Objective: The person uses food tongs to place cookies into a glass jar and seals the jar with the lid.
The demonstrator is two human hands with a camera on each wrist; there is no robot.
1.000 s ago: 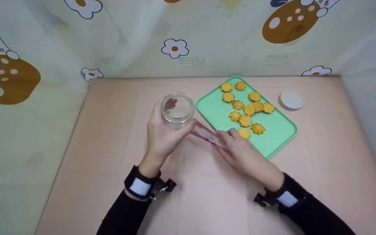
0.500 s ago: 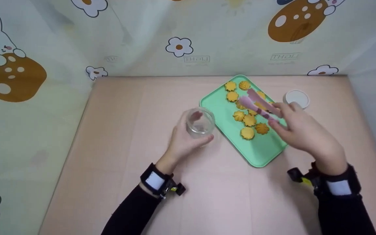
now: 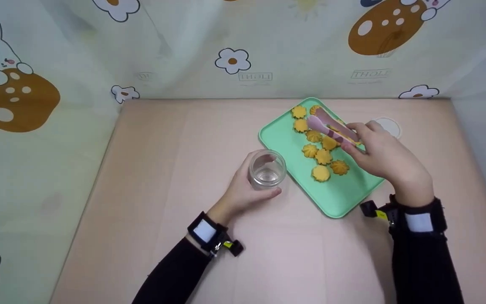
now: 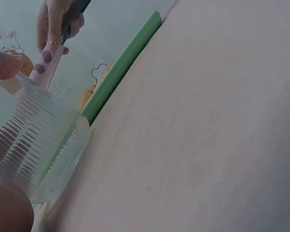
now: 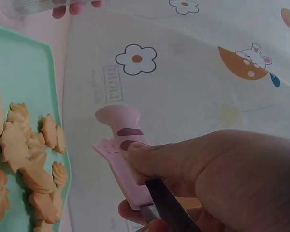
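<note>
My left hand point(image 3: 243, 188) grips a clear glass jar point(image 3: 267, 169) around its side, just off the tray's left edge. The jar's open mouth faces up and no cookie shows inside. In the left wrist view the ribbed wall of the jar point(image 4: 43, 130) shows close to the table. My right hand point(image 3: 388, 158) holds pink tongs point(image 3: 319, 125) with paw-shaped tips and dark spots. From the head view the tongs overlap the far cookies point(image 3: 314, 136) on the green tray point(image 3: 336, 200). The right wrist view shows the tongs' tips point(image 5: 121, 116) a little apart, nothing between them.
A white round lid point(image 3: 388, 126) lies right of the tray, partly behind my right hand. Several flower-shaped cookies point(image 5: 14, 145) cover the tray's middle and far part. A printed curtain point(image 3: 175, 55) hangs along the table's back edge.
My right hand has lifted the tongs from beside the jar to over the tray's far part. My left hand has brought the jar right and nearer, beside the tray.
</note>
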